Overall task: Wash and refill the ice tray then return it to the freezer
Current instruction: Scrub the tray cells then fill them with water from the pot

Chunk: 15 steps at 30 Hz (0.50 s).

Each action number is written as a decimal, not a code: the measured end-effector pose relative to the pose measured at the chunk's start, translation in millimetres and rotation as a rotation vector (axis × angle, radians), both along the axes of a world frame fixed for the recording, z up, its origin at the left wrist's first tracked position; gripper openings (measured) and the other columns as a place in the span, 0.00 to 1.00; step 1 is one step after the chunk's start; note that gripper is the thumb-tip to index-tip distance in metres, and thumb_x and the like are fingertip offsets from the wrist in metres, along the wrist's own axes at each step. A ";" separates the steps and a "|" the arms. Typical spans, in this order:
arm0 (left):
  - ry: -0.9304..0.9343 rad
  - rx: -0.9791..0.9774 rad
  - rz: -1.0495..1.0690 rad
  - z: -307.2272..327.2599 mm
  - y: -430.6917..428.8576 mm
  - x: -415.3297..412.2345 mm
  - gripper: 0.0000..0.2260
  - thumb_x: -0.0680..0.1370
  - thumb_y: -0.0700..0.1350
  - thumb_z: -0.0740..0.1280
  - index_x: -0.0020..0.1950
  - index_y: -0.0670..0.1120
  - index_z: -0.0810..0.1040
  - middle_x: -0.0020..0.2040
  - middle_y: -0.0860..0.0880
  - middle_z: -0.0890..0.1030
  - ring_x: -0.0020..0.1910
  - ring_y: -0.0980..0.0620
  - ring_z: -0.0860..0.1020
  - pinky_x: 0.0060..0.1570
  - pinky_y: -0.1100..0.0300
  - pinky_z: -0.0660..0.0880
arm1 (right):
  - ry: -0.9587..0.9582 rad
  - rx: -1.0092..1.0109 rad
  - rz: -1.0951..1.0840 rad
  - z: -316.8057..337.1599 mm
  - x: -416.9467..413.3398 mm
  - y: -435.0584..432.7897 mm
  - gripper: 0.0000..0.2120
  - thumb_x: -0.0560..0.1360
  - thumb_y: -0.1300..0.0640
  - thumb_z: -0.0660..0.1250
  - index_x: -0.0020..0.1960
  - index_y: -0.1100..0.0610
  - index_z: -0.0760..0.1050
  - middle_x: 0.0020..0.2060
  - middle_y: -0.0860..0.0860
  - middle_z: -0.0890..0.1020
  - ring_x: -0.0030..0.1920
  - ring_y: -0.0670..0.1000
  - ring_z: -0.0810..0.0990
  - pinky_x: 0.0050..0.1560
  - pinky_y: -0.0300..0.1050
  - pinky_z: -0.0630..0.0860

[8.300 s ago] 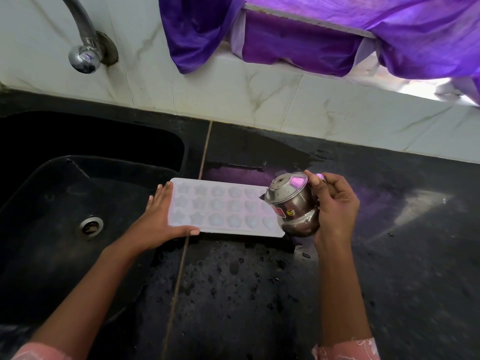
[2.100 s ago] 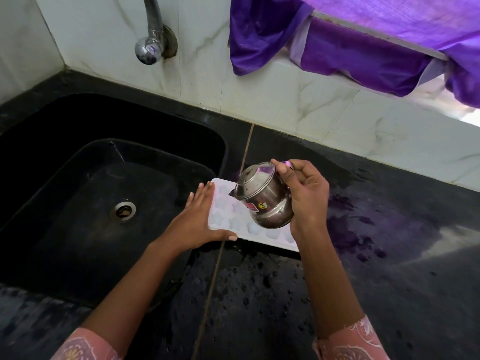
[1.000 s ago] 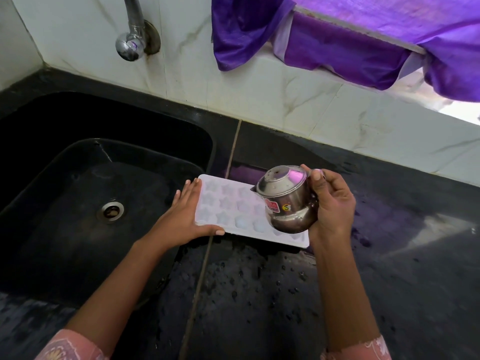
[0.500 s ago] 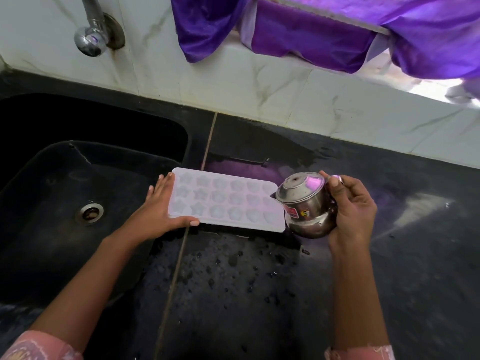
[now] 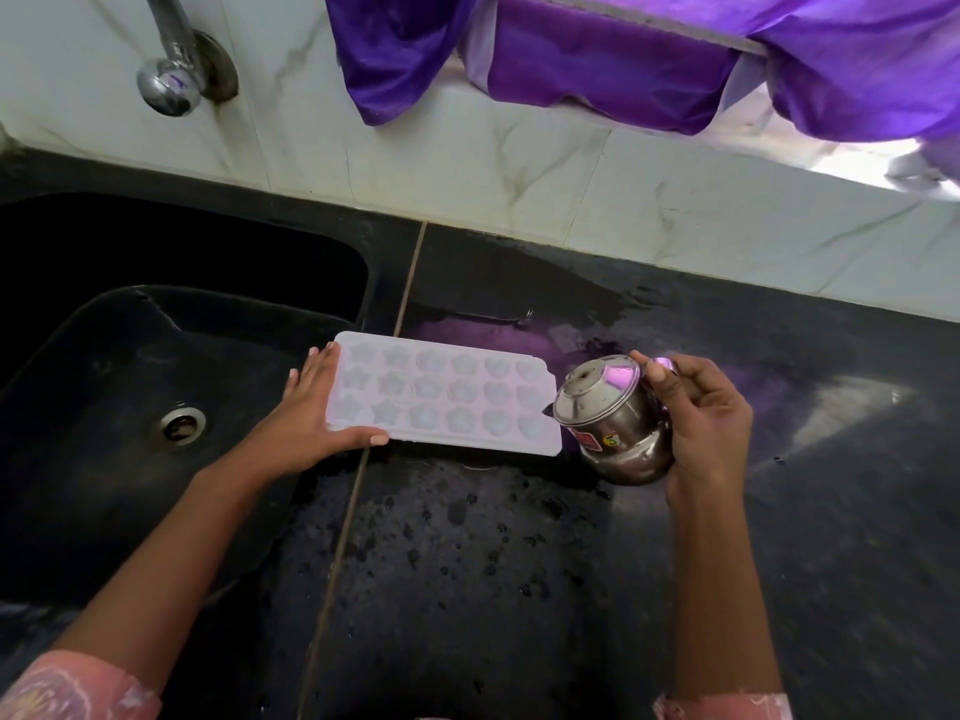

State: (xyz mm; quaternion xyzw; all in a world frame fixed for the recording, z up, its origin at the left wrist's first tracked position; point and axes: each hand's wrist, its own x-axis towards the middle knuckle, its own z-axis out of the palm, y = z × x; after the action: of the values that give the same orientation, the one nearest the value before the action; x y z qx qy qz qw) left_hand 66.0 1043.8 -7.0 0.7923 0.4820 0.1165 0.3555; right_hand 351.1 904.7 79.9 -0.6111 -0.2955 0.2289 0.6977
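Holding ice tray beside sink, steel pot tilted at its right end

The white ice tray [image 5: 447, 400] lies flat on the black tabletop [image 5: 467, 563], just right of the sink [image 5: 78, 330], its left end at the sink edge. The left hand [image 5: 311, 413] grips that end, thumb along the near edge and fingers on the left edge. The right hand [image 5: 701, 423] is closed around a small steel pot [image 5: 608, 413], which is tilted, mouth towards the tray's right end and just beside it. Whether the moulds hold water cannot be told. Droplets cover the near tabletop. A tap [image 5: 169, 85] projects from the tiled wall [image 5: 519, 174]; purple cloth [image 5: 623, 59] hangs above.
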 end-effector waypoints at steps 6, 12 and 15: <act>-0.004 -0.003 -0.006 0.1 -0.5 -0.4 0.55 0.61 0.65 0.66 0.76 0.47 0.37 0.77 0.50 0.39 0.69 0.62 0.34 0.67 0.62 0.34 | -0.017 -0.006 0.002 2.3 0.4 -1.9 0.07 0.70 0.67 0.69 0.40 0.57 0.77 0.32 0.43 0.84 0.37 0.41 0.82 0.40 0.34 0.78; -0.009 0.000 -0.004 0.2 -0.5 0.3 0.54 0.64 0.62 0.69 0.76 0.47 0.37 0.77 0.50 0.39 0.69 0.62 0.34 0.68 0.61 0.34 | -0.017 -0.012 0.002 5.1 -0.5 -2.4 0.07 0.70 0.68 0.69 0.40 0.57 0.77 0.32 0.43 0.84 0.37 0.41 0.82 0.40 0.33 0.78; -0.007 0.000 -0.001 -0.7 -0.6 0.2 0.54 0.63 0.63 0.68 0.76 0.47 0.37 0.77 0.50 0.39 0.69 0.62 0.34 0.68 0.61 0.34 | 0.005 -0.001 0.001 5.9 -0.3 -3.7 0.06 0.70 0.67 0.69 0.40 0.57 0.77 0.32 0.43 0.84 0.38 0.41 0.82 0.40 0.34 0.78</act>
State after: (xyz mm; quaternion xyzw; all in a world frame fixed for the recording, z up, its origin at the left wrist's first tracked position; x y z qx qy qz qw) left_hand 66.2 1043.2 -7.7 0.7923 0.4801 0.1192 0.3572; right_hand 350.7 901.0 85.8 -0.6108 -0.2940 0.2311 0.6979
